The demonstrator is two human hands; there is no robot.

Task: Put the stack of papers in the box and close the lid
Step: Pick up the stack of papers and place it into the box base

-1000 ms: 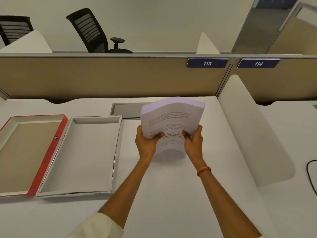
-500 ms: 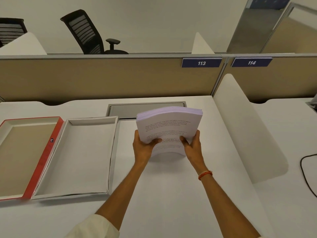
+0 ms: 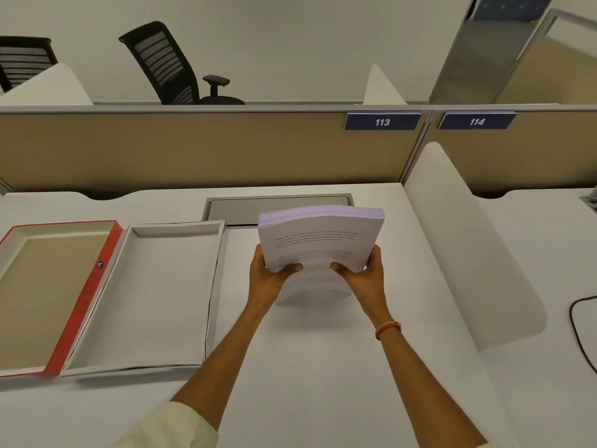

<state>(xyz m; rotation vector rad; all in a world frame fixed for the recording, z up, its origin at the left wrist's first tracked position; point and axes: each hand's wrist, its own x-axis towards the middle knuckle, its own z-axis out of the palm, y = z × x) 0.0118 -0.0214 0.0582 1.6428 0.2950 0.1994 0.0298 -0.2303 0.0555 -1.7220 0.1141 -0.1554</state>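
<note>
- Far to the left of your hands, the lid (image 3: 48,295) lies open and flat on the white desk (image 3: 323,367): a shallow rectangular tray with a red edge and a plain tan cardboard inside.
- Joined to its right side is the box (image 3: 155,299), a shallow white cardboard tray with low folded walls. It has nothing in it and sits just left of your left forearm.
- Your left hand (image 3: 269,276) is closed on the lower left edge of the stack of papers (image 3: 319,244), thumb on the printed top sheet, fingers underneath.
- The stack is thick, white, and printed with lines of small text. It is tilted up towards you and bows slightly, to the right of the box and not in it.
- Your right hand (image 3: 363,276) grips the lower right edge the same way. An orange band (image 3: 387,329) circles that wrist.
</note>
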